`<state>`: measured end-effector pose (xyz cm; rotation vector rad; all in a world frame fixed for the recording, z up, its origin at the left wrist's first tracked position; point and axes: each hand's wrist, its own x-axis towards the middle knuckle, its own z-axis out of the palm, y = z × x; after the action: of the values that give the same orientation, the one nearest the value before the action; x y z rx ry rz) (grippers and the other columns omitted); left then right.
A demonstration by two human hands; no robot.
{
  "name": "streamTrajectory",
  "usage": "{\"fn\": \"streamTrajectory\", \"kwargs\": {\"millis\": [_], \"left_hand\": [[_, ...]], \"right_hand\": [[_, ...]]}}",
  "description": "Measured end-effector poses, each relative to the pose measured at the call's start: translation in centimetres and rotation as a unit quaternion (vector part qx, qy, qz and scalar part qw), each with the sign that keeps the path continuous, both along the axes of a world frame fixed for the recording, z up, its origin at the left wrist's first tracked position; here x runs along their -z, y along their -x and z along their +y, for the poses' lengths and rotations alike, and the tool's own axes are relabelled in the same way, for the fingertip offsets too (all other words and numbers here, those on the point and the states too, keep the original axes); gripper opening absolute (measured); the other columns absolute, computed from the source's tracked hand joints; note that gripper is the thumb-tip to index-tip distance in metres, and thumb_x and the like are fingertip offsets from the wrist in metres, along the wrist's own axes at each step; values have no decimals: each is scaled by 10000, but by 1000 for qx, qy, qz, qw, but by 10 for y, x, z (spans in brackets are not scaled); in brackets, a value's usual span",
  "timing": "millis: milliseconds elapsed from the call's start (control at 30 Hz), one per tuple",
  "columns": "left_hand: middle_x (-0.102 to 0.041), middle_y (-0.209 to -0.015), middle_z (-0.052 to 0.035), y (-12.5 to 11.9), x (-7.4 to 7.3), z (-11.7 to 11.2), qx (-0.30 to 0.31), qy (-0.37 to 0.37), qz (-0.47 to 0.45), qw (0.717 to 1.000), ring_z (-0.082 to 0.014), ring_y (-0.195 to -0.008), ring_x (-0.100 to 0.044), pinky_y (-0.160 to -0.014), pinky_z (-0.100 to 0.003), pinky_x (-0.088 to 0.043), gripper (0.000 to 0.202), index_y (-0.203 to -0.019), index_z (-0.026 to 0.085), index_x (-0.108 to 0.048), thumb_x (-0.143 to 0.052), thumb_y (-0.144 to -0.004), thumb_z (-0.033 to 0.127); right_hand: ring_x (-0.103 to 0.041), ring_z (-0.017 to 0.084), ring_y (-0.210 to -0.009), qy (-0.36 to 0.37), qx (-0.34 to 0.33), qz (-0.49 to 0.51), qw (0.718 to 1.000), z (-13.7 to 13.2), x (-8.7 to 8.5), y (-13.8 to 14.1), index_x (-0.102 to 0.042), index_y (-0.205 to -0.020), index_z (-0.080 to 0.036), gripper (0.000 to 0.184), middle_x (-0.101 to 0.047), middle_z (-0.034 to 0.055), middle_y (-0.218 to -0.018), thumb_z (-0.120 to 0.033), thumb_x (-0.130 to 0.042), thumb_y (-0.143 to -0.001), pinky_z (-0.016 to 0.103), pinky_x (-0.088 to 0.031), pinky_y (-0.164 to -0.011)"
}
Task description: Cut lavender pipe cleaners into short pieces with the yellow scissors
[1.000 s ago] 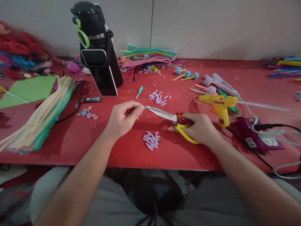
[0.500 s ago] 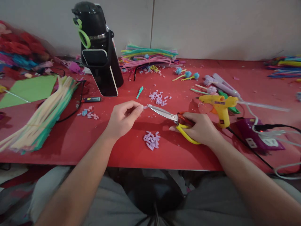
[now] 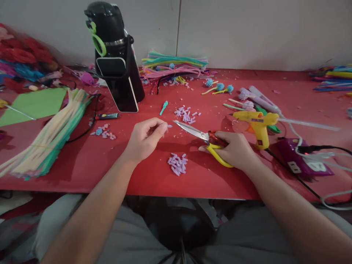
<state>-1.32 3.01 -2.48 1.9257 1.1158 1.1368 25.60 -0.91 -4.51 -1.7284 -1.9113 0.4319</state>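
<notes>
My left hand point(image 3: 148, 138) pinches a small lilac pipe cleaner piece point(image 3: 169, 126), whose end sticks out past the thumb and fingertip. In my right hand point(image 3: 233, 146) are scissors point(image 3: 192, 130) with red and yellow handles. Their blades look closed, and the tip points left, just short of the lilac piece. One heap of short lilac pieces point(image 3: 178, 164) lies on the red table nearer me, between my hands. A looser scatter of lilac pieces point(image 3: 186, 114) lies beyond the blades. Behind my left hand rests a small teal stem with a knotted head point(image 3: 164, 107).
A black bottle point(image 3: 110, 25) with a phone point(image 3: 123, 91) against it stands back left. Pipe cleaner bundles lie left point(image 3: 52, 135) and at the back point(image 3: 176, 66). A yellow glue gun point(image 3: 257, 123) and purple power strip point(image 3: 302, 157) with cables sit right.
The scissor tip has drawn slightly right, away from the lilac piece, leaving a small gap. My left hand has barely moved.
</notes>
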Motion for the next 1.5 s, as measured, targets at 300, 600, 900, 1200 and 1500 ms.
{"fn": "streamTrajectory", "kwargs": {"millis": [300, 600, 900, 1200, 1500], "left_hand": [[-575, -621, -2, -1, 0, 0, -3, 4, 6, 1000, -102, -566, -518, -532, -234, -412, 291, -732, 168, -623, -544, -948, 347], [-576, -612, -4, -3, 0, -2, 1, 0, 12, 1000, -101, -553, -519, -521, -231, -406, 308, -742, 166, -627, -533, -956, 367], [-588, -632, -8, -2, 1, -1, 2, 7, 9, 1000, -103, -570, -532, -534, -233, -417, 303, -755, 169, -627, -531, -960, 370], [-586, -637, -6, -2, 0, -1, 8, -3, 16, 1000, -108, -580, -525, -547, -239, -414, 287, -767, 171, -625, -531, -959, 364], [-630, -743, -25, 2, -6, -6, 98, -50, 63, 992, -109, -647, -554, -593, -249, -434, 180, -802, 176, -727, -613, -914, 260]], "right_hand": [[-298, 112, -572, 22, -20, 6, 1000, -2, 0, -2, -439, -614, -206, 618, -350, -40, -568, -773, -684, -625, 259, -277, -494], [-338, 110, -541, 11, -16, 6, 1000, -1, 0, 0, -421, -575, -203, 640, -392, -29, -535, -789, -676, -625, 269, -268, -493], [-297, 106, -551, 12, -12, 10, 1000, -1, 0, -2, -444, -601, -203, 623, -346, -40, -545, -777, -686, -620, 262, -260, -482], [-324, 107, -536, 9, -7, 8, 1000, 0, 1, 0, -430, -572, -201, 623, -380, -30, -530, -767, -684, -628, 266, -251, -489], [-277, 90, -546, -30, 26, 78, 996, 1, 3, 0, -403, -575, -201, 588, -320, -54, -534, -692, -722, -636, 239, -224, -476]]}}
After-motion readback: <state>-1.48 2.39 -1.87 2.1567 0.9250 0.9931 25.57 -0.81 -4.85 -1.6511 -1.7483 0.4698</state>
